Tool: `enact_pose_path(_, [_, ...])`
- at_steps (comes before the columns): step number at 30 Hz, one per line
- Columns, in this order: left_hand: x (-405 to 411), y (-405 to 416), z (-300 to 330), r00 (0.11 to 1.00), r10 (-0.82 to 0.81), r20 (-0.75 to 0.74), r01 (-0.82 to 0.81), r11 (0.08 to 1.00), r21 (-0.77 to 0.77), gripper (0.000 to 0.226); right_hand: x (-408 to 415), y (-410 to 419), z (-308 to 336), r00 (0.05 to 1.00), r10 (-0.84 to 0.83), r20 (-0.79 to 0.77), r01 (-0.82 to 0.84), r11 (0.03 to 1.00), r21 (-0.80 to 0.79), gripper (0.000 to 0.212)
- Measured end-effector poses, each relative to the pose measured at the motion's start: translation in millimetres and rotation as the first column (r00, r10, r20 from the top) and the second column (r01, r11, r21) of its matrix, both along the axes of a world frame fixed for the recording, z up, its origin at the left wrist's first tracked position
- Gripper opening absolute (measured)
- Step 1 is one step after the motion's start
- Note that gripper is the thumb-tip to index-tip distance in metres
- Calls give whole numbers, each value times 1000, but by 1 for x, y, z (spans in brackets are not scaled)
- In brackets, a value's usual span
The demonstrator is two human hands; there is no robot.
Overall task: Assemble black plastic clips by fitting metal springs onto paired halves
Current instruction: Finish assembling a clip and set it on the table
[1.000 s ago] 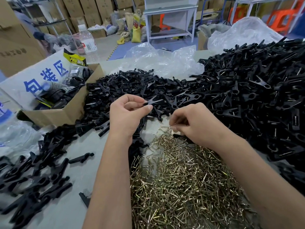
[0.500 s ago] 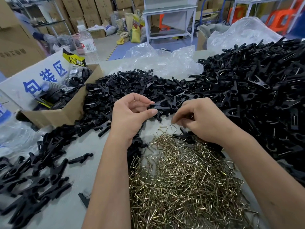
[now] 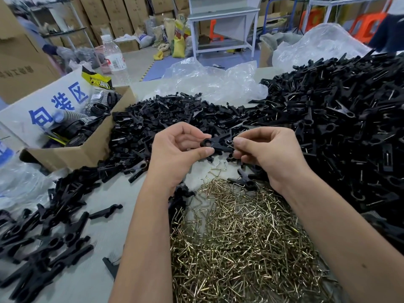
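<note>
My left hand (image 3: 177, 149) pinches the ring end of a pair of black clip halves (image 3: 217, 143) held above the table. My right hand (image 3: 266, 152) pinches the other end of the same pair, with a small metal spring (image 3: 229, 142) showing at its fingertips. Below my hands lies a heap of brass-coloured metal springs (image 3: 240, 237). Loose black clip halves (image 3: 175, 114) are piled behind my hands. A much larger black clip pile (image 3: 338, 127) with springs showing rises on the right.
An open cardboard box (image 3: 72, 149) of mixed parts stands at the left. More black clip pieces (image 3: 43, 232) are spread at the near left. Crumpled clear plastic bags (image 3: 209, 79) lie at the back, and a water bottle (image 3: 113, 60) stands behind the box.
My right hand has lifted off the spring heap and moved up to the clip halves in my left hand. Both hands now hold the pair together, slightly higher.
</note>
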State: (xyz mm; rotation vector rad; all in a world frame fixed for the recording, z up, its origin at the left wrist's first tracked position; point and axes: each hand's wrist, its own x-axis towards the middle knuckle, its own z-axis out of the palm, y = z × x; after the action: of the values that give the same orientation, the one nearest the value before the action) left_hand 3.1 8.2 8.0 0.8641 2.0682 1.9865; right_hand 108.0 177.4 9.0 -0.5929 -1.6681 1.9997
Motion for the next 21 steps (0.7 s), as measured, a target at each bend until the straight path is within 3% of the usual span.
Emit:
enact_pose_path(15, [0, 2, -1, 995, -102, 0, 102, 994, 31, 32, 0, -1, 1, 998, 53, 40, -50, 995, -85, 7])
enact_pose_path(18, [1, 1, -1, 993, -118, 9, 117, 991, 69, 32, 0, -2, 1, 993, 117, -3, -115, 971, -210, 12])
enact_pose_path(21, [2, 0, 1, 990, -137, 36, 131, 982, 135, 31, 2, -2, 0, 962, 261, -78, -267, 846, -462, 9])
